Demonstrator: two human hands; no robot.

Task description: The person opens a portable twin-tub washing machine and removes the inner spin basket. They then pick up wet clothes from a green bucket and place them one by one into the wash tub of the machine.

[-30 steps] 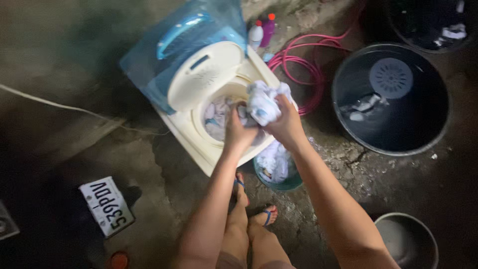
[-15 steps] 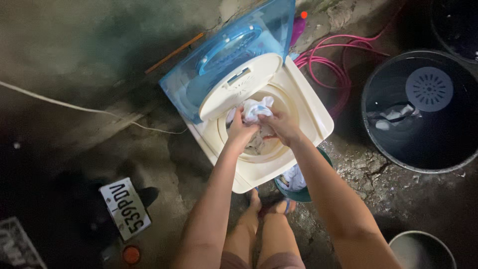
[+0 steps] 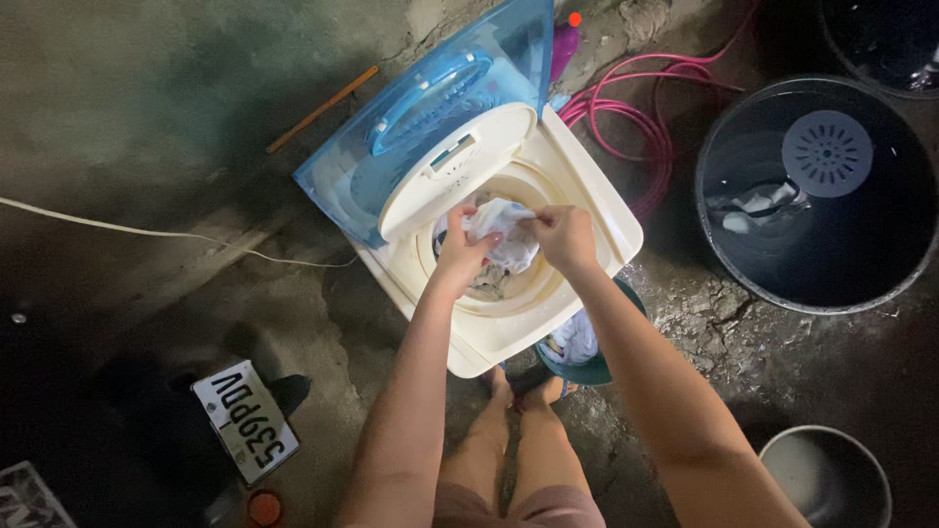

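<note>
In the middle of the frame, the left hand [image 3: 460, 256] and the right hand [image 3: 562, 235] each pinch one side of a white cloth [image 3: 501, 230], both grips closed on it. They hold it spread over the open tub of the cream washing machine [image 3: 509, 323], so it hangs above the laundry inside. The blue lid [image 3: 430, 108] stands raised behind, and a dark basin [image 3: 880, 284] with water is at the right.

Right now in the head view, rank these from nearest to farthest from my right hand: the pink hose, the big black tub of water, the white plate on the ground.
From the right hand:
1. Pink hose, upper right.
2. Big black tub, far right.
3. White plate, lower left.
</note>
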